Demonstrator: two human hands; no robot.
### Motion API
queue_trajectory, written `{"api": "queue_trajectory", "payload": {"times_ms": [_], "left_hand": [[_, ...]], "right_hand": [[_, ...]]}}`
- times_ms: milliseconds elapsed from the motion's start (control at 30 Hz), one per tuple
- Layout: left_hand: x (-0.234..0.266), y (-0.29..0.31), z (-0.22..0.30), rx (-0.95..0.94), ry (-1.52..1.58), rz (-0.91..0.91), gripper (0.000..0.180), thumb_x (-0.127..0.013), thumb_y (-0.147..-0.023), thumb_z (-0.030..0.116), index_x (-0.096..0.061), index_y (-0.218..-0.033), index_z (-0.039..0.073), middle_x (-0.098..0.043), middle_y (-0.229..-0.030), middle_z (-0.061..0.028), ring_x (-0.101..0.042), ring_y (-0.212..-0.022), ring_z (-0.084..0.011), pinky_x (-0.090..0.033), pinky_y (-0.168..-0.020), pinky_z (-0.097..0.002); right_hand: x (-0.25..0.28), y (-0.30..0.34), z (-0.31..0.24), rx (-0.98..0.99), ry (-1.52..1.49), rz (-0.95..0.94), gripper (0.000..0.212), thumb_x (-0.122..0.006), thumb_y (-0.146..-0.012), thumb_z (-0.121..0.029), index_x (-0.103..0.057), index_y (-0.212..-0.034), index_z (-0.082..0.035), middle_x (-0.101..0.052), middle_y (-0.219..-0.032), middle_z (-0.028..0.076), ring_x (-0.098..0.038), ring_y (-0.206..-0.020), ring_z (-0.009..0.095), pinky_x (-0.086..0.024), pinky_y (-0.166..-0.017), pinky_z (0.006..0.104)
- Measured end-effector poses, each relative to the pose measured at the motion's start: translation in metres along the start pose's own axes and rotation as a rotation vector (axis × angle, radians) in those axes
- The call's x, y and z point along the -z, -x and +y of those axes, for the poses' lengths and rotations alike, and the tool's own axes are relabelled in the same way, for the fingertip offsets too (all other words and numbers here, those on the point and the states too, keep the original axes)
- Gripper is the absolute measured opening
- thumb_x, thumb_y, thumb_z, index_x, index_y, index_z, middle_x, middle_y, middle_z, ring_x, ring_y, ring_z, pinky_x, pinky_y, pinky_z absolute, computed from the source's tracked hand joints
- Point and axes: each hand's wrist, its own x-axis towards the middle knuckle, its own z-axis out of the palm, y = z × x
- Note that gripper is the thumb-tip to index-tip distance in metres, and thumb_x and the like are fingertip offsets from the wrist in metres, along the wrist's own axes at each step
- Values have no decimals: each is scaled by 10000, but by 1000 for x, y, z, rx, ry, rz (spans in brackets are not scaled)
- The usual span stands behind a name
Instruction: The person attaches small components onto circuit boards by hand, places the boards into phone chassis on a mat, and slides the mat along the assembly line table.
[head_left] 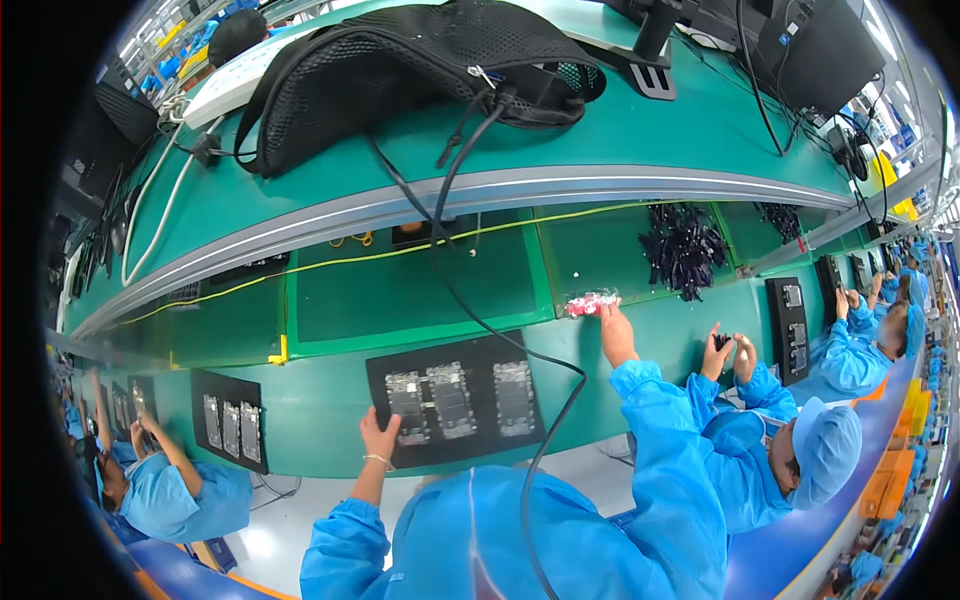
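Before me lies a flat black tray (473, 386) bearing three circuit-board panels: one at the left (407, 407), one in the middle (452, 400) and one at the right (513, 398). My left hand (380, 438) grips the tray's left edge, its thumb beside the left panel. Further off to the right, my right hand (617, 335) reaches to a small heap of pink and white pieces (590, 302). Its fingertips are bent together at the heap; whatever is between them is too small to make out.
A black cable (490, 325) hangs across the view, over the tray's right side. Beyond runs a metal shelf rail (480, 190), with a black mesh bag (400, 70) above it. Dark strips (683, 250) lie piled at right. Co-workers sit on both sides; another tray (230, 420) lies left.
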Motion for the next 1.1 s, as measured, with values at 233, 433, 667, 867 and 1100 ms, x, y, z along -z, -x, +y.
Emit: {"api": "queue_trajectory", "payload": {"times_ms": [233, 433, 667, 867, 1100], "left_hand": [[-97, 40, 77, -101, 239, -268, 782, -701, -683, 390, -370, -1246, -41, -385, -1216, -225, -432, -1097, -316, -434, -863, -380], [-123, 57, 158, 31, 445, -926, 735, -617, -787, 416, -282, -1340, 66, -355, -1342, -133, -426, -1173, -242, -380, -935, -378], [-4, -10, 25, 104, 660, 5, 440, -664, -759, 284, -540, -1116, 58, -607, -1009, -101, -574, -925, -203, -453, -823, -321], [173, -68, -149, 661, 1039, 1332, 512, -593, -767, 168, -409, -1191, -53, -523, -1059, -238, -525, -956, -322, -444, -794, -407], [235, -64, -236, 983, 1490, 1009, 237, -572, -810, 165, -511, -1014, 59, -512, -902, -105, -485, -664, -203, -457, -625, -343]], "right_hand": [[32, 29, -11, -159, -363, 175, 415, -471, -774, 13, -443, -1188, -18, -540, -1074, 191, -549, -923, 355, -466, -765, 391], [35, 59, -24, -184, -655, 205, 317, -456, -838, -24, -494, -1153, -20, -564, -1083, 158, -533, -1010, 292, -414, -863, 344], [6, 123, -91, -53, -738, 13, 267, -450, -884, -75, -495, -1121, 40, -580, -1005, 172, -590, -865, 218, -472, -766, 300], [8, 163, -173, -132, -913, -285, 216, -468, -866, -47, -535, -1053, 38, -609, -965, 140, -609, -796, 186, -473, -706, 283], [4, 168, -244, -59, -883, -369, 217, -488, -877, -68, -530, -1059, 41, -620, -942, 128, -616, -787, 161, -475, -692, 259]]}}
